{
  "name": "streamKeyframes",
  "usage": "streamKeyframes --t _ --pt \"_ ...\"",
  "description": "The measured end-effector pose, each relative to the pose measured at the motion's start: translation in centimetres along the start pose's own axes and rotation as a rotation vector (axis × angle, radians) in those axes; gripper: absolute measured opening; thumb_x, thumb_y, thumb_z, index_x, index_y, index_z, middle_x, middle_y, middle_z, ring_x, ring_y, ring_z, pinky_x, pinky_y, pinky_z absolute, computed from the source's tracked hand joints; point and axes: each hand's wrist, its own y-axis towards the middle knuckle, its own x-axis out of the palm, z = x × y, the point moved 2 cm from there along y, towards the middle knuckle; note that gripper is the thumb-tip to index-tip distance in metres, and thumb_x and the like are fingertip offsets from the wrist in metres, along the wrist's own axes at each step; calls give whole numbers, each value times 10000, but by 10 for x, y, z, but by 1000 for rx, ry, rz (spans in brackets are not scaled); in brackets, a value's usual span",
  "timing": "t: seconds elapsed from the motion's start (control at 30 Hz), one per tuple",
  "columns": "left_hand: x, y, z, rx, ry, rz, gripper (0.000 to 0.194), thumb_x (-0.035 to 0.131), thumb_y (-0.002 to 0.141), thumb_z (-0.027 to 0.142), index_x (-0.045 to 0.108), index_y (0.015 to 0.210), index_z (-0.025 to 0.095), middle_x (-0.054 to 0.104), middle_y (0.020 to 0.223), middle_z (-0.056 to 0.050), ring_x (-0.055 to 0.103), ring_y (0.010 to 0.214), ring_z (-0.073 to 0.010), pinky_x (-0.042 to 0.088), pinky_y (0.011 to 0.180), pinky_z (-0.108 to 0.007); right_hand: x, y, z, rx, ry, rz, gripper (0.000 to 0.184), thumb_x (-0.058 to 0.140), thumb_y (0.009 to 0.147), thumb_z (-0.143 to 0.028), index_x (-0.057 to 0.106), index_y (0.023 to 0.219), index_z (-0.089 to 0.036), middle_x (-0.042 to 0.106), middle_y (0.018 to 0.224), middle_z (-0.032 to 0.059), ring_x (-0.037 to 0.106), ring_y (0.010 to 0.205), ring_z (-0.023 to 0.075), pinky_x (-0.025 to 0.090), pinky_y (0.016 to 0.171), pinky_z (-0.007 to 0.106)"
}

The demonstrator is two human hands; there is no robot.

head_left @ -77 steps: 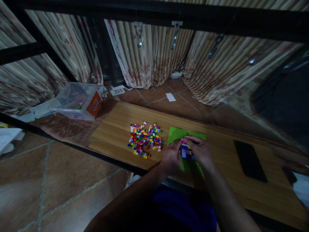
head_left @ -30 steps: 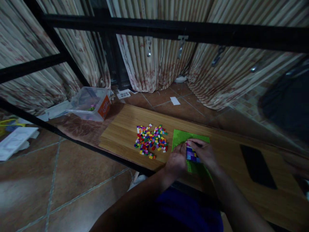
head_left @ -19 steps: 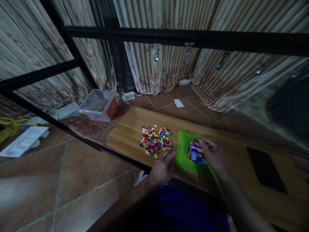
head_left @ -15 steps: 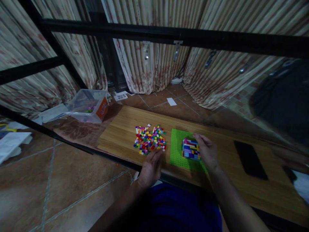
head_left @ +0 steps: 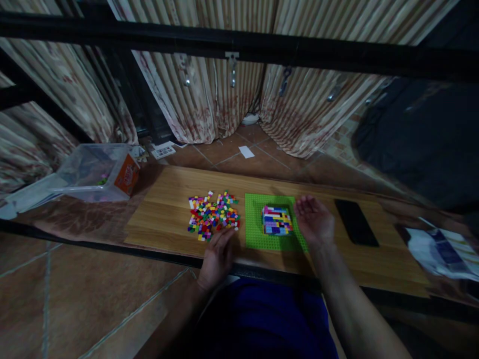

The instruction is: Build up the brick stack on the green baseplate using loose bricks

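Note:
A green baseplate (head_left: 254, 234) lies on the wooden board, bearing a block built of multicoloured toy bricks (head_left: 277, 221). To its left is a loose pile of small toy bricks (head_left: 213, 214) in many colours. My left hand (head_left: 217, 257) rests at the near edge of this pile, its fingers drawn together; whatever they may hold is hidden. Beside the baseplate's right edge, my right hand (head_left: 316, 222) is turned palm up, open, with loosely curled fingers and no brick visible in it. It is apart from the built block.
The wooden board (head_left: 153, 209) carries a black phone-like slab (head_left: 356, 223) to the right. A clear plastic box (head_left: 93, 172) with an orange label stands at the left. Packaging (head_left: 441, 249) lies far right. A black bar (head_left: 239, 42) crosses before the curtains (head_left: 209, 104).
My right hand has come away from the built block and turned palm up, its fingers opening. My left hand stays by the pile. The whole view has shifted to the right.

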Motion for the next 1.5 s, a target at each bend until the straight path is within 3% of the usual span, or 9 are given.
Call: streamKeyframes --t 0.17,0.33,0.5,0.67,1.07,1.17,1.33,1.4,1.5 --pt "-1 4 0 -3 9 -11 381 445 913 142 525 1275 229 633 1233 -76 569 1207 -206 510 1013 -428 -18 -17 -2 0 -146 101 139 705 678 -329 665 761 -225 700 804 1 642 719 129 516 646 251" --pt "1 5 -3 13 27 -2 379 445 913 124 532 1266 227 642 1217 -70 580 1190 -197 522 996 -411 -35 -52 11 42 -469 106 291 809 582 -389 708 774 -195 640 642 -24 480 495 84 345 442 211" --pt "3 5 -6 56 37 -4 395 456 904 103 541 1269 231 641 1223 -71 575 1199 -202 521 1001 -420 -30 -65 12 80 -555 18 358 826 544 -443 733 776 -187 639 610 -25 425 476 74 296 440 218" --pt "3 5 -7 70 31 3 395 469 901 101 548 1267 227 647 1206 -80 592 1174 -203 528 994 -416 -23 -63 7 146 -572 31 407 849 474 -434 736 773 -183 634 591 -25 433 481 78 291 429 208" --pt "3 7 -5 68 1 5 369 472 894 96 573 1231 207 651 1188 -85 592 1159 -203 524 992 -411 -22 -60 4 243 -579 15 418 860 433 -386 736 774 -178 673 662 1 547 553 114 441 514 242" --pt "-1 4 -3 75 -45 6 400 472 879 75 564 1244 214 635 1226 -86 575 1189 -202 514 1005 -411 -27 -62 6 191 -559 6 399 848 474 -407 736 783 -180 687 710 8 560 571 112 450 537 243" --pt "-12 -4 -4 56 -87 44 394 452 895 73 575 1235 230 635 1210 -87 590 1167 -188 520 985 -379 -27 -72 3 -109 -680 70 350 771 614 -456 735 845 -196 693 720 15 577 597 132 451 568 259" --pt "-16 -7 -7 27 -93 64 378 443 899 72 586 1214 226 638 1194 -90 603 1142 -184 527 969 -370 -18 -81 6 -183 -782 0 317 729 675 -463 735 853 -200 722 785 39 629 678 170 482 634 292" --pt "-24 -10 -12 -12 -92 108 361 432 903 69 594 1189 218 638 1190 -95 606 1130 -183 529 958 -367 3 -101 20 -278 -877 -202 275 660 761 -462 728 860 -215 739 895 53 671 828 217 511 759 345"
